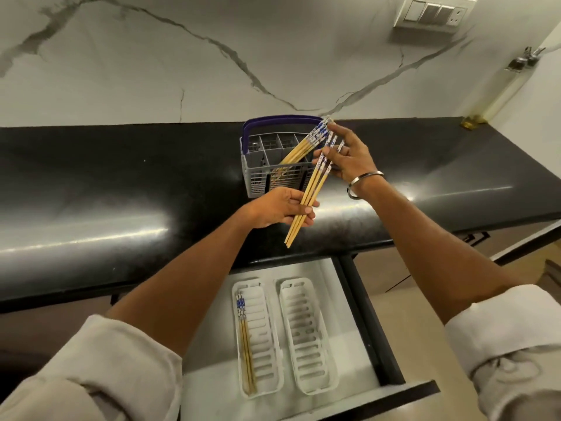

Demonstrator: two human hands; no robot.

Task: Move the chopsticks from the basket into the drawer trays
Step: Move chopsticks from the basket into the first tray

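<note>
A grey cutlery basket [258,174] with a blue handle stands on the black counter. Several wooden chopsticks with blue-patterned tops [299,151] lean out of it to the right. My left hand [277,209] is closed around a small bundle of chopsticks [306,202] in front of the basket. My right hand [349,158] has its fingers on the patterned tops of that bundle and touches the tops of the chopsticks in the basket. Below, the open drawer holds two white slotted trays. The left tray [264,338] has a few chopsticks [246,344] along its left side; the right tray [306,335] holds nothing.
The black counter [121,189] runs left to right under a marble wall. The drawer's dark front edge [394,393] juts toward me. A switch plate [434,13] is on the wall at the upper right, and a brass fitting [472,120] stands at the counter's far right.
</note>
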